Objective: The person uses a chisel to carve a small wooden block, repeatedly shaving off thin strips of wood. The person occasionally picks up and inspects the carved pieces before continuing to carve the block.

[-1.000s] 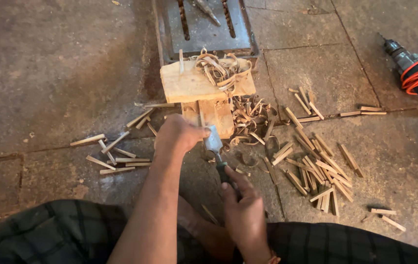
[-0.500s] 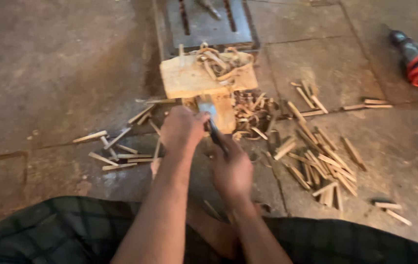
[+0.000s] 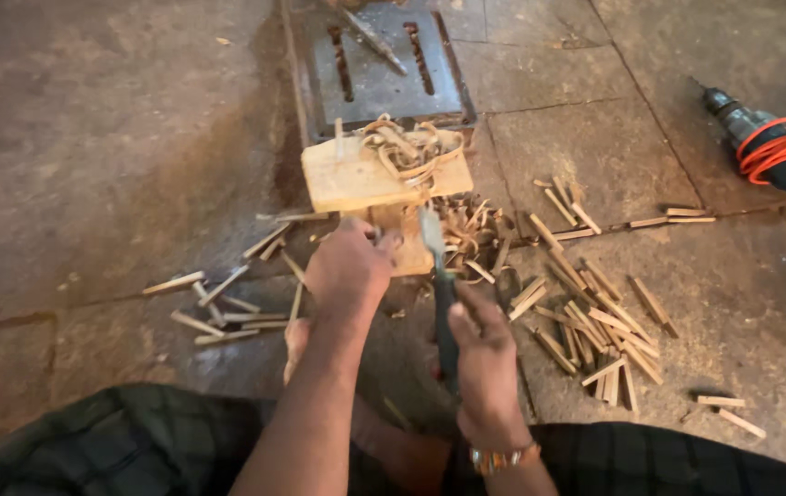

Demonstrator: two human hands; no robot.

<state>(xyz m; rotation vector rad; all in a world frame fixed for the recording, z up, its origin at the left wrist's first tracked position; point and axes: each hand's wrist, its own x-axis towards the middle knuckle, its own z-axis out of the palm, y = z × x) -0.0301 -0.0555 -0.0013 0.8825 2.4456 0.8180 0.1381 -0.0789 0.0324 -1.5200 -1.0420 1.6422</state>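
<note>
The right hand (image 3: 485, 363) is closed around the dark handle of a chisel-like blade (image 3: 439, 294) whose long axis runs straight ahead from it to the wooden block (image 3: 379, 179), while the left hand (image 3: 351, 266), just left of the blade, seems curled around a thin wooden stick on that block.

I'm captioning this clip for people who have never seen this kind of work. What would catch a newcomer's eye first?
At centre, the right hand grips a dark-handled blade beside the left hand, which rests against a wooden block topped with curled shavings. Split wooden sticks litter the stone floor on both sides. At far right lies a power drill with an orange coiled cord.
</note>
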